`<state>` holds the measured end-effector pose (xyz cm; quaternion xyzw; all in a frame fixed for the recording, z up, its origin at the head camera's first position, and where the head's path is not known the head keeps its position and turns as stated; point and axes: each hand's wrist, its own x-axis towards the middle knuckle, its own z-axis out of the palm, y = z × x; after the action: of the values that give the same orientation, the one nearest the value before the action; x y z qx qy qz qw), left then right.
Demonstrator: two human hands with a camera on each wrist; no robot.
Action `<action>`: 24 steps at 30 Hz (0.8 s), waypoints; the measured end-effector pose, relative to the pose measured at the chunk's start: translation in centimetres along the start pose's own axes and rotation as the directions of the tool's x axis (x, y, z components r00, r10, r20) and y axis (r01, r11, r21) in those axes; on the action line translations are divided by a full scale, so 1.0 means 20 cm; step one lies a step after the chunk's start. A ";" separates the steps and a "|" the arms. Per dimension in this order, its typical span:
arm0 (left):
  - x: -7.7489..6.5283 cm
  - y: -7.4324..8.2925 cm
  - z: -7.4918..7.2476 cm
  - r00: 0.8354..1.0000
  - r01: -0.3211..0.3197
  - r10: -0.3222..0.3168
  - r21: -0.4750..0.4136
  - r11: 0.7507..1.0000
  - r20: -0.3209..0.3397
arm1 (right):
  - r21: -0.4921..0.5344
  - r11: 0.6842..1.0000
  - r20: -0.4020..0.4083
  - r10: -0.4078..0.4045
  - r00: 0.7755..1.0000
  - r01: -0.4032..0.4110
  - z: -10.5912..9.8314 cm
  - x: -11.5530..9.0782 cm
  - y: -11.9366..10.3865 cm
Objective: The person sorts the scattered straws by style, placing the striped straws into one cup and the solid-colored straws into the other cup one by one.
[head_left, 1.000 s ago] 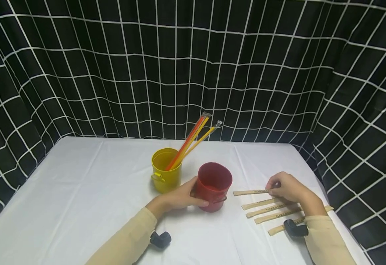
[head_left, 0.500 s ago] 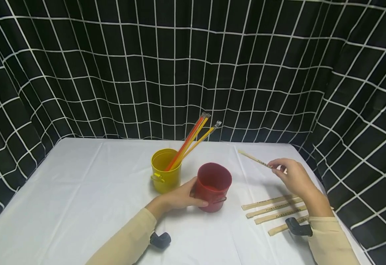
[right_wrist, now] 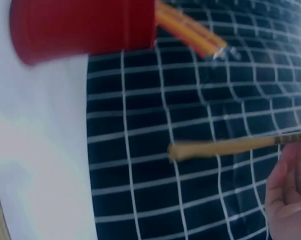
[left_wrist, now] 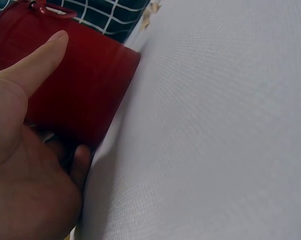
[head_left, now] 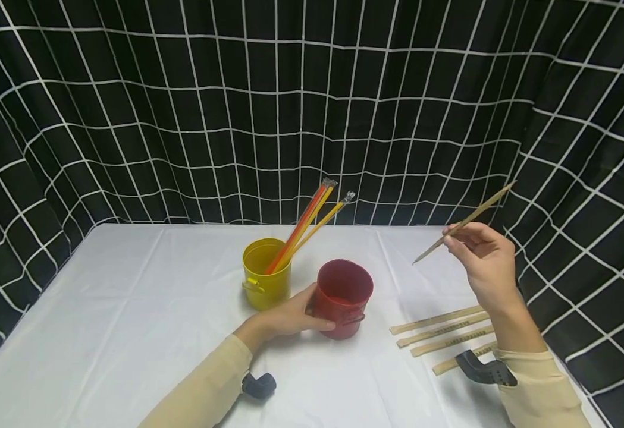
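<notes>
My left hand point(head_left: 289, 315) grips the side of a small red bucket point(head_left: 338, 324) standing on the table, thumb across its front; in the left wrist view, the thumb lies on the red wall. Inside, the red bucket shows nothing but its bare floor. Above the table on the right, my right hand point(head_left: 485, 264) pinches a thin brown paper-wrapped straw point(head_left: 480, 209) between thumb and fingers, tilted with its upper end to the right. The right wrist view shows dark print on this straw near the fingers. Below the right hand, several similar wrapped straws point(head_left: 451, 342) lie in a row.
Left of the red bucket stands a yellow bucket point(head_left: 266, 291) with a side handle. Orange and yellow straws point(head_left: 312, 220) in clear wrapping lean out of it to the right. A white cloth point(head_left: 129, 309) covers the table; a black gridded curtain point(head_left: 269, 107) hangs around it.
My right hand has lifted one paper-wrapped straw off the table, raised it up and to the right, and turned it from flat to tilted. The left hand and red bucket have stayed put.
</notes>
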<state>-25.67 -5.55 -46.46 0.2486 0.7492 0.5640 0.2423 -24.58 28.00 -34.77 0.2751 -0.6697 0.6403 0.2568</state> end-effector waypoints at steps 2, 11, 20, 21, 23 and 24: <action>0.00 0.00 0.00 1.000 0.007 -0.007 -0.003 1.000 -0.001 | 0.194 0.981 0.008 0.013 1.000 -0.015 0.02 0.00 -0.03; 0.02 0.00 -0.01 0.999 -0.026 0.026 -0.003 1.000 0.028 | 0.349 0.932 0.103 0.066 0.992 -0.099 0.15 -0.03 -0.07; 0.00 0.02 0.01 1.000 0.021 -0.021 0.004 1.000 0.012 | -0.097 0.946 0.186 0.323 0.928 -0.310 0.27 -0.11 0.05; 0.00 0.02 0.01 1.000 0.020 -0.020 0.005 1.000 0.012 | -0.128 0.938 0.211 0.342 0.915 -0.322 0.27 -0.11 0.07; 0.00 0.01 0.01 1.000 0.017 -0.017 0.005 1.000 0.014 | -0.180 0.923 0.248 0.378 0.892 -0.341 0.27 -0.11 0.08; 0.00 0.01 0.02 1.000 0.013 -0.014 0.005 1.000 0.016 | -0.197 0.916 0.260 0.392 0.883 -0.349 0.27 -0.12 0.09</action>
<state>-25.43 -5.29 -46.33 0.2486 0.7504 0.5584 0.2514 -24.14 22.78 -37.94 0.2145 -0.7852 0.5791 0.0465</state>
